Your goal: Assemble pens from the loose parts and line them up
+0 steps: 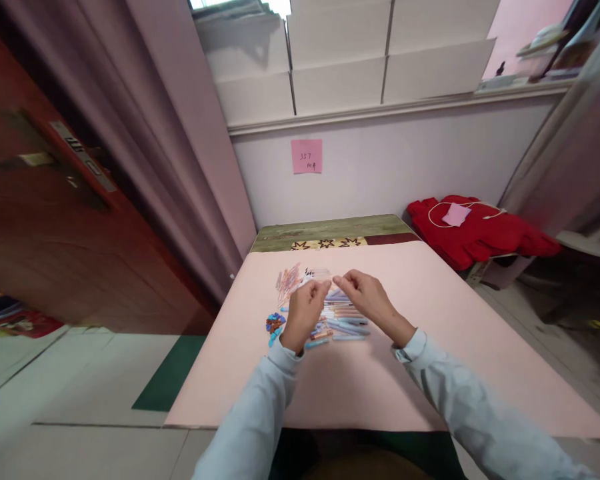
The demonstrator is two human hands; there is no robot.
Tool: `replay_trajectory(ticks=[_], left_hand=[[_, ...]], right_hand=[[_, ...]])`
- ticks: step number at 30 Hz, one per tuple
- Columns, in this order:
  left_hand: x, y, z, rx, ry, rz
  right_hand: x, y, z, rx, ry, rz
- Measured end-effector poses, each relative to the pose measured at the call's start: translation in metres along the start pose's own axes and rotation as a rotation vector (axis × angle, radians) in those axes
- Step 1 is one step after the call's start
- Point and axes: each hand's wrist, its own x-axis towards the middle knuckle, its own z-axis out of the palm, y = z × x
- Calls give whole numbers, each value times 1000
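Observation:
My left hand (305, 312) is closed in a pinch over the pile, thumb and forefinger pointing right. Facing it, my right hand (369, 297) also pinches, its fingertips a little apart from the left ones. Whatever lies between the fingers is too small to make out. Beneath and between the hands are several pen-like tubes (349, 327) in light blue and tan, lying roughly side by side. Small blue and brown pieces (275, 324), like caps, are heaped left of my left hand. Thin pinkish sticks (289, 280) lie beyond it, beside small clear pieces with dark tips (310, 272).
A pink sheet (370, 400) covers the table, whose green patterned top (330, 230) shows at the back. Red cloth (475, 230) with a white cord lies at the right. A pink note (307, 156) is on the wall. Curtain (180, 133) and brown door (80, 233) stand left.

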Motion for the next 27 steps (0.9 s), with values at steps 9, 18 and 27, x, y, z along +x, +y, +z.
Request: replay_trajectory(ticks=[9,18,27], left_hand=[[31,97,-21,-448,-151,-96],[28,103,-17,-453,-123,-73],[20,80,-14,-314,-119,66]], right_hand=[[38,-73,-34,577,-94,20],[29,-85,-44,663,-90,57],[24,-66,-36,572,-98,-30]])
